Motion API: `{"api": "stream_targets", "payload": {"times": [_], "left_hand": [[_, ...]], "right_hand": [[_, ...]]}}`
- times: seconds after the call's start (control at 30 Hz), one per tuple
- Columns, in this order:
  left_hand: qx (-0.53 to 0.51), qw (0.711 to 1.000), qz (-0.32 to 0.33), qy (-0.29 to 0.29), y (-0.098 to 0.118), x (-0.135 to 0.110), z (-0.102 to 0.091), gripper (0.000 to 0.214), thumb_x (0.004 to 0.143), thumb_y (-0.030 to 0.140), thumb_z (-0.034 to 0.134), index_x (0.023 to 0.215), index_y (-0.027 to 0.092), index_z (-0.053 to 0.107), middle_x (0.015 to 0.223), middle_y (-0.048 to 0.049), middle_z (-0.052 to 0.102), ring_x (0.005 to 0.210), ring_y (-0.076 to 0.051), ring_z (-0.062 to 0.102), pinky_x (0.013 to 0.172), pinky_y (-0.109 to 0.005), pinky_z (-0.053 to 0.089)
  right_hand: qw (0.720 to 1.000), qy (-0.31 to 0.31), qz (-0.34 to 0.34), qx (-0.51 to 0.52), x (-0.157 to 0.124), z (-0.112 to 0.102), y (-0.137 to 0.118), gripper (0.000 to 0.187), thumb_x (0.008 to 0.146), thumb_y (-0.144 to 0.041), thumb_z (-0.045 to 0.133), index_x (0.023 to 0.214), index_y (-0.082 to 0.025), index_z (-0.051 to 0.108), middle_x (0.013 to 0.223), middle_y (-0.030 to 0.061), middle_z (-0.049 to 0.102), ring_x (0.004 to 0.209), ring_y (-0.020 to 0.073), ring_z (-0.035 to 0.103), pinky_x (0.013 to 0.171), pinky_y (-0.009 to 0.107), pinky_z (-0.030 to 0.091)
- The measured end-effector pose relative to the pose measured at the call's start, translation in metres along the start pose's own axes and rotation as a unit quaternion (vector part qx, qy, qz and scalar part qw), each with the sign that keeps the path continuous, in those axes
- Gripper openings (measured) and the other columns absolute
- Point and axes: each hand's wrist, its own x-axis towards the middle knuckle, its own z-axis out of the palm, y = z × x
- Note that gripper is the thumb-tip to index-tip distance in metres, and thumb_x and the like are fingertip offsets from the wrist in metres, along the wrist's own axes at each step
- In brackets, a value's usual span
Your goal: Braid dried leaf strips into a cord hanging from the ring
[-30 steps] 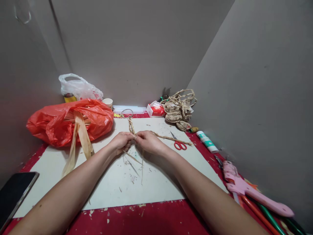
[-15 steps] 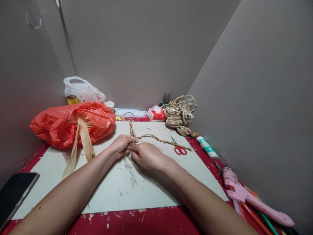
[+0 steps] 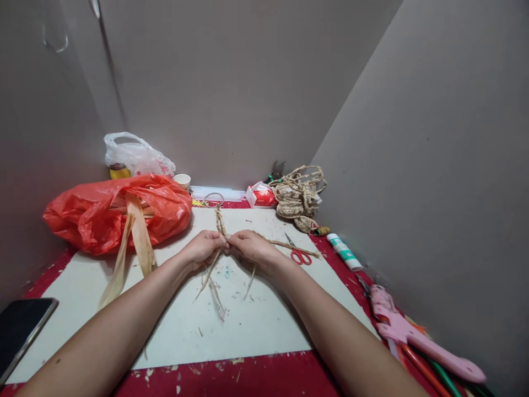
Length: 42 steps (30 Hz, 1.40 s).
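My left hand [image 3: 205,246] and my right hand [image 3: 252,246] meet fingertip to fingertip over the white sheet, both pinched closed. Between them is the near end of a braided straw cord [image 3: 220,220], which runs up to a thin ring [image 3: 214,200]. Thin straw strands [image 3: 210,275] hang below my left fingers, and another strand [image 3: 250,282] pokes out under my right hand. A twisted straw rope [image 3: 289,246] stretches from behind my right hand past the red-handled scissors [image 3: 300,256]. What exactly sits between the fingertips is too small to make out.
A red plastic bag [image 3: 103,218] with pale husk strips [image 3: 140,237] lies left. A phone [image 3: 25,331] is at front left. Along the right edge are a green-and-white roll [image 3: 344,252] and a pink glue gun [image 3: 421,342]. Woven straw pieces [image 3: 291,193] are heaped at the back.
My hands were overlapped, the right reaching under the left; now they are side by side with fingertips together. Strands now hang on both sides. The view has shifted slightly.
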Motion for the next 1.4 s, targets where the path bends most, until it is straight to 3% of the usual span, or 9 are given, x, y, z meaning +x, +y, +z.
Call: {"api": "stream_targets", "payload": {"times": [0.13,0.23,0.43,0.6,0.77,0.93,1.07,1.2,1.4], "left_hand": [[0.115,0.991,0.071,0.019,-0.005,0.004,-0.001,0.02,0.074,0.028,0.053,0.071,0.01,0.062,0.053,0.0019,0.051,0.043,-0.005,0.032,0.043,-0.019,0.022],[0.223,0.968,0.115,0.026,-0.001,0.003,-0.004,0.02,0.074,0.026,0.05,0.069,0.011,0.063,0.061,-0.0005,0.057,0.053,-0.009,0.042,0.052,-0.02,0.03],[0.456,0.874,0.106,0.127,0.017,-0.014,0.006,0.021,0.075,0.026,0.049,0.059,0.016,0.058,0.055,-0.0038,0.054,0.054,-0.014,0.045,0.054,-0.024,0.028],[0.53,0.826,0.112,0.157,0.006,-0.027,0.033,0.018,0.076,0.021,0.049,0.087,0.015,0.062,0.073,-0.0137,0.063,0.067,-0.023,0.056,0.064,-0.03,0.033],[0.486,0.857,0.122,0.12,0.008,-0.031,0.038,0.014,0.075,0.026,0.052,0.067,0.017,0.059,0.062,-0.008,0.058,0.061,-0.02,0.053,0.062,-0.028,0.033],[0.335,0.895,0.183,0.233,0.017,-0.017,0.018,0.018,0.078,0.025,0.045,0.065,0.017,0.054,0.06,-0.0014,0.053,0.059,-0.013,0.047,0.056,-0.022,0.031],[0.085,0.99,0.058,0.099,0.008,-0.006,0.014,0.014,0.078,0.026,0.046,0.071,0.015,0.052,0.055,0.0023,0.047,0.044,-0.008,0.039,0.045,-0.02,0.029],[0.082,0.992,0.034,0.085,0.006,-0.004,0.015,0.017,0.078,0.029,0.051,0.076,0.014,0.057,0.044,0.0087,0.03,0.035,-0.004,0.02,0.039,-0.019,0.015],[0.218,0.971,0.028,0.095,0.005,-0.001,0.003,0.019,0.08,0.026,0.046,0.074,0.014,0.059,0.046,0.0055,0.039,0.035,-0.006,0.027,0.041,-0.021,0.02]], "right_hand": [[0.994,-0.066,0.047,0.07,0.003,-0.007,0.002,0.035,0.076,-0.042,0.055,0.055,-0.017,0.044,0.037,-0.0095,0.029,0.031,0.0033,0.019,0.033,0.02,0.01],[0.988,-0.055,0.065,0.128,0.003,-0.003,0.001,0.03,0.074,-0.034,0.056,0.053,-0.018,0.041,0.035,-0.0104,0.026,0.029,0.003,0.017,0.031,0.02,0.01],[0.98,0.005,0.067,0.185,-0.001,0.011,-0.003,0.021,0.071,-0.024,0.052,0.052,-0.016,0.045,0.032,-0.01,0.027,0.028,0.0027,0.017,0.03,0.018,0.01],[0.95,-0.027,0.084,0.298,-0.005,0.012,-0.005,0.026,0.066,-0.02,0.053,0.051,-0.02,0.032,0.035,-0.0105,0.027,0.03,0.0023,0.016,0.03,0.017,0.01],[0.942,-0.048,0.089,0.32,-0.002,0.007,-0.001,0.025,0.063,-0.015,0.053,0.051,-0.019,0.032,0.036,-0.0103,0.027,0.032,0.0018,0.017,0.03,0.015,0.011],[0.922,-0.127,0.085,0.356,0.001,-0.001,0.0,0.019,0.068,-0.018,0.054,0.056,-0.017,0.04,0.04,-0.0126,0.019,0.035,0.0014,0.009,0.032,0.013,0.01],[0.918,-0.16,0.069,0.357,0.001,-0.007,0.002,0.014,0.072,-0.018,0.053,0.06,-0.014,0.046,0.041,-0.0123,0.019,0.037,0.0019,0.007,0.032,0.012,0.009],[0.917,-0.153,0.077,0.36,0.002,-0.016,0.002,0.012,0.075,-0.016,0.05,0.063,-0.013,0.048,0.043,-0.0121,0.018,0.037,0.0023,0.006,0.03,0.011,0.01],[0.894,-0.089,0.11,0.425,0.001,-0.039,-0.007,0.016,0.08,-0.014,0.046,0.064,-0.013,0.047,0.041,-0.0105,0.021,0.034,0.0022,0.013,0.029,0.01,0.015]]}}
